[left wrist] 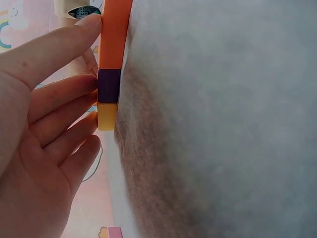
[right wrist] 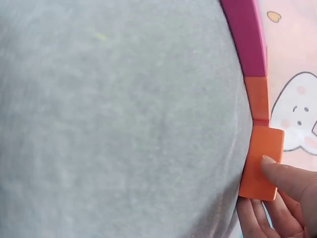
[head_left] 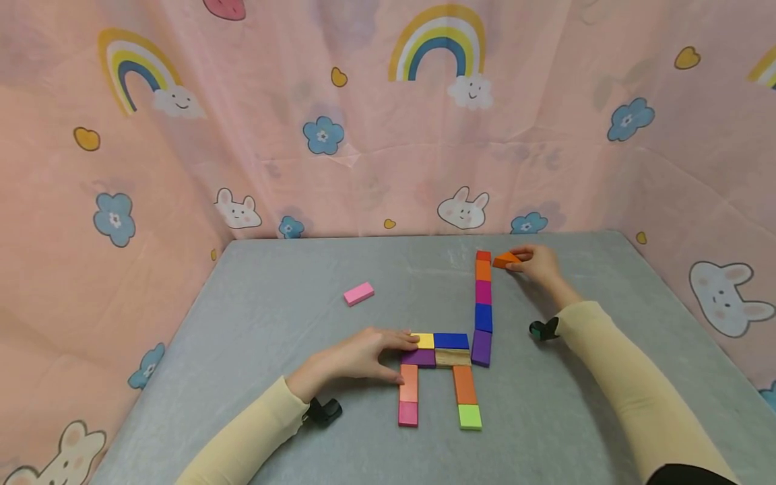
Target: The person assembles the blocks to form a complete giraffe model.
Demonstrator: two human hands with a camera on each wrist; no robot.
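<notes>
Between its thumb and fingers, the right hand [head_left: 541, 267] pinches an orange wedge-shaped block [head_left: 504, 261], close to the red block [head_left: 483, 256] at the far end of a column of blocks. In the right wrist view the thumb lies on the orange face [right wrist: 259, 144]. The left hand [head_left: 362, 356] touches the left side of the block group. Its fingertips are at the yellow block [head_left: 427, 341] and purple block [head_left: 428, 359], its thumb at the light orange block [head_left: 409, 385]. These fingers look fairly straight in the left wrist view.
Down the column run orange, magenta, blue [head_left: 483, 317] and purple blocks. Beside it lie another blue block [head_left: 451, 341] and a wood-coloured block [head_left: 453, 357]. Two legs end in pink [head_left: 408, 414] and green [head_left: 469, 417] blocks. A loose pink block [head_left: 359, 294] lies apart on the grey table [head_left: 291, 296].
</notes>
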